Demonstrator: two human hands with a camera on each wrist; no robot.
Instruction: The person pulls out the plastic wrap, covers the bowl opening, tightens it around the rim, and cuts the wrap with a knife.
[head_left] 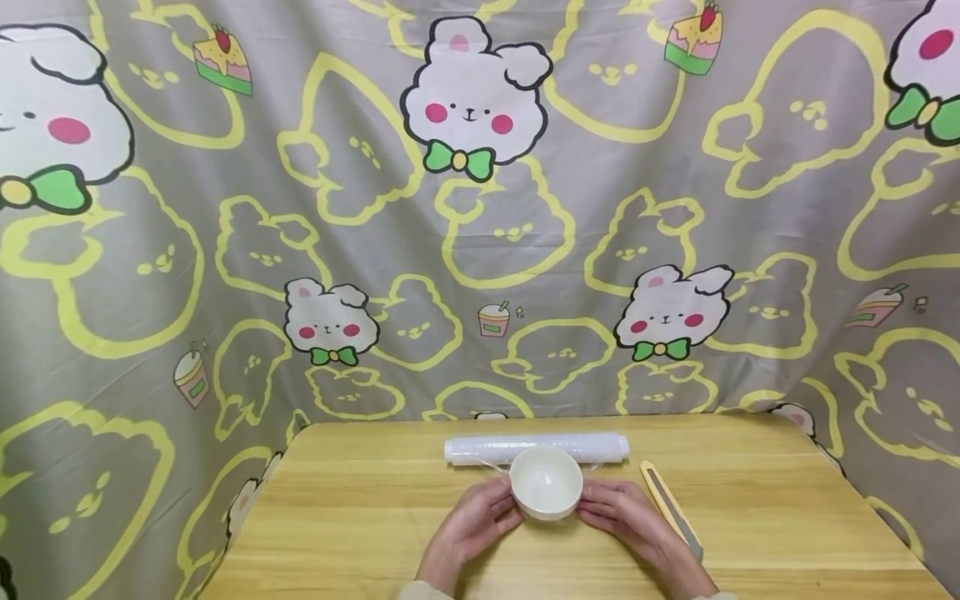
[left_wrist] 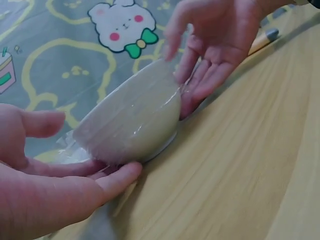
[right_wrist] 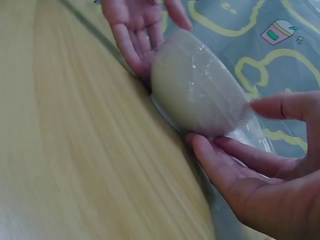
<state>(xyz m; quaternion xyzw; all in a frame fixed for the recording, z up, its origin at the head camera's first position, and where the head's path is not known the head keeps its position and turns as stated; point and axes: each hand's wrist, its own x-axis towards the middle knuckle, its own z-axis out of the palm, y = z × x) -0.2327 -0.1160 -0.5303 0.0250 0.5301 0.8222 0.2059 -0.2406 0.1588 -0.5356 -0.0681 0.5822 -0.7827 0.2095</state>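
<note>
A small white bowl (head_left: 546, 483) stands on the wooden table between both hands. Clear plastic wrap (left_wrist: 150, 117) clings to its outer side, with creases catching the light. My left hand (head_left: 478, 518) touches the bowl's left side with extended fingers low on the wall; in the left wrist view its thumb stands apart from the bowl. On the opposite side, my right hand (head_left: 626, 518) has its fingers laid against the lower wall, and its thumb is near the rim in the right wrist view. Loose film (right_wrist: 255, 135) sticks out near that hand.
Behind the bowl lies a roll of plastic wrap (head_left: 536, 447), lengthwise across the table (head_left: 337, 500). A yellow and grey utility knife (head_left: 671, 508) lies right of the right hand. Patterned grey cloth (head_left: 465, 250) hangs around the table's back and sides.
</note>
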